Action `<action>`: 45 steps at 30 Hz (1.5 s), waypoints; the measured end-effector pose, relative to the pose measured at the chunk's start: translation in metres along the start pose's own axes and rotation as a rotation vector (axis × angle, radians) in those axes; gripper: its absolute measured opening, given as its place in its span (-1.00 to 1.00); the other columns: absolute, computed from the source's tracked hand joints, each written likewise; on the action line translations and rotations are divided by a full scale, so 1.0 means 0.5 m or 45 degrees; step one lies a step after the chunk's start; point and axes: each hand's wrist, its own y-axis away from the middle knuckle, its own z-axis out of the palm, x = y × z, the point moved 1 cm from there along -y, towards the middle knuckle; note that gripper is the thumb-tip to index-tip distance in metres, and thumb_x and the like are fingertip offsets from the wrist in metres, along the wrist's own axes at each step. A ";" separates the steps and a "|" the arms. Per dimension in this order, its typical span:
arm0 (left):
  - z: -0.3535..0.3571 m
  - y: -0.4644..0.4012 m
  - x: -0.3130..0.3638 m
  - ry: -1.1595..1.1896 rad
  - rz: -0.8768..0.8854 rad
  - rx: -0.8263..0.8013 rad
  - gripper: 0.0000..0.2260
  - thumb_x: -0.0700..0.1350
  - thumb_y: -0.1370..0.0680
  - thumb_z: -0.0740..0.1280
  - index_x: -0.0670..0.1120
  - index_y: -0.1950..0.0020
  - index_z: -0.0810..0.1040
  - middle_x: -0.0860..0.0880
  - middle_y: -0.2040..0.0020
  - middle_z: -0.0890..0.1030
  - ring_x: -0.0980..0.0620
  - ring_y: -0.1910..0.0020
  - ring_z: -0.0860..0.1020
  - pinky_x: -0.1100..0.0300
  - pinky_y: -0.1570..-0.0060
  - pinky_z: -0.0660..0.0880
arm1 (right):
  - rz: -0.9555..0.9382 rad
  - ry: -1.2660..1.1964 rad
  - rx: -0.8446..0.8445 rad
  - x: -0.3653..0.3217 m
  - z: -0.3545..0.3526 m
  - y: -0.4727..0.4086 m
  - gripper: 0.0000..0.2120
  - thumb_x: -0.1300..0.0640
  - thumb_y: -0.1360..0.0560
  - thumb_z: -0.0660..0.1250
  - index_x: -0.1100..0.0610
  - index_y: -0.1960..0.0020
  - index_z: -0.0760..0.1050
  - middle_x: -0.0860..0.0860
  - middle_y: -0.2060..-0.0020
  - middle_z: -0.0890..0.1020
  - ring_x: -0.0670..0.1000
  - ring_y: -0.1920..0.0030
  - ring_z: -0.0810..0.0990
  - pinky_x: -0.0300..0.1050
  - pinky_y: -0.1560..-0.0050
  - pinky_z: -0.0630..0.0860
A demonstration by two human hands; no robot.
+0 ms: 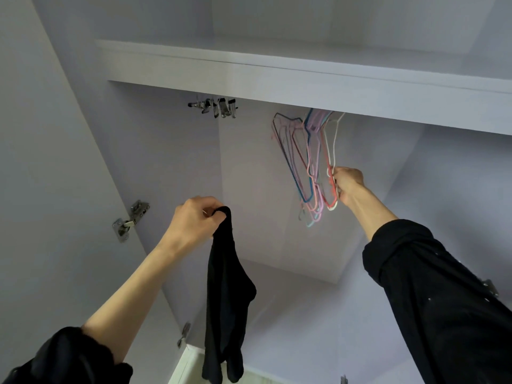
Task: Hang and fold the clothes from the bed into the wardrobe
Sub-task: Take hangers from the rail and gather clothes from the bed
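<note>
A black garment [225,289] hangs limp in front of the open wardrobe [249,189], bunched at its top in the left hand [198,218], whose fingers are curled tight round the cloth. Its loose end trails down to the lower edge of the view, clear of the wardrobe floor.

Up to the right, a bunch of thin hangers [307,162] in blue, pink, red and white hangs below the shelf [277,76]; what they hook onto is hidden behind the shelf edge. The right hand [347,184] reaches up to them, its fingers closed on the lower corner of the red and white hangers at the near side of the bunch. Both sleeves are black, pushed back up the forearms.

Further left under the shelf hang some metal clips [219,106]. A metal hinge [130,220] sits on the left side panel.
</note>
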 end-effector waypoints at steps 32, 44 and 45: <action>0.110 0.059 -0.039 0.487 -0.231 -0.089 -0.73 -0.35 -0.51 0.24 -0.04 0.24 0.59 -0.05 0.28 0.59 -0.08 0.18 0.56 0.04 -0.02 0.55 | 0.050 -0.335 0.183 0.279 -0.235 0.260 -0.68 0.05 -0.50 0.38 0.08 0.29 0.28 -0.10 0.63 0.32 -0.12 0.59 0.28 -0.27 0.55 0.31; 0.116 0.057 -0.046 0.199 -0.242 -0.172 -0.79 -0.25 -0.48 0.31 -0.01 0.30 0.59 0.04 0.34 0.57 0.00 0.20 0.56 0.14 0.09 0.51 | 0.451 -0.178 -0.084 0.372 -0.228 0.264 -0.75 0.24 -0.66 0.01 0.11 0.08 0.42 -0.11 0.68 0.14 -0.14 0.70 0.08 -0.39 0.63 0.06; 0.120 0.058 -0.047 0.183 -0.238 -0.179 -0.80 -0.25 -0.48 0.31 -0.02 0.29 0.60 0.03 0.33 0.57 -0.01 0.18 0.56 0.11 0.06 0.52 | 0.354 -0.169 -0.119 0.369 -0.228 0.271 -0.75 0.25 -0.66 0.00 0.06 0.01 0.43 -0.11 0.66 0.15 -0.14 0.67 0.09 -0.36 0.62 0.08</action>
